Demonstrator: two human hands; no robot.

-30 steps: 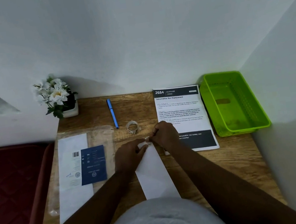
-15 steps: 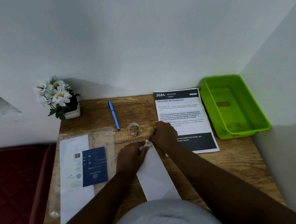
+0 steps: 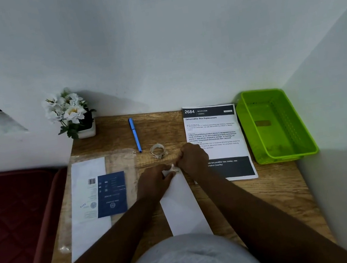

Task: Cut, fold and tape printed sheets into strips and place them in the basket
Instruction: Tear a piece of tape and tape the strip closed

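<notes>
A folded white paper strip (image 3: 183,206) lies lengthwise on the wooden desk (image 3: 266,189) in front of me. My left hand (image 3: 154,184) presses on its far end, fingers pinching a small pale piece of tape (image 3: 169,170). My right hand (image 3: 192,157) meets it at the same spot, fingers closed on that tape piece. A small roll of clear tape (image 3: 158,150) sits just beyond the hands. A printed sheet (image 3: 213,134) lies to the right, partly under my right hand. The green basket (image 3: 284,155) stands at the far right and holds nothing.
A blue pen (image 3: 134,135) lies behind the tape roll. A clear plastic sleeve with a white sheet and a blue card (image 3: 111,193) covers the desk's left side. A white flower pot (image 3: 71,115) stands in the back left corner. Walls close the back and right.
Both hands stay at the strip's far end with only slight finger shifts; the view has tilted a little, so everything sits lower in frame.
</notes>
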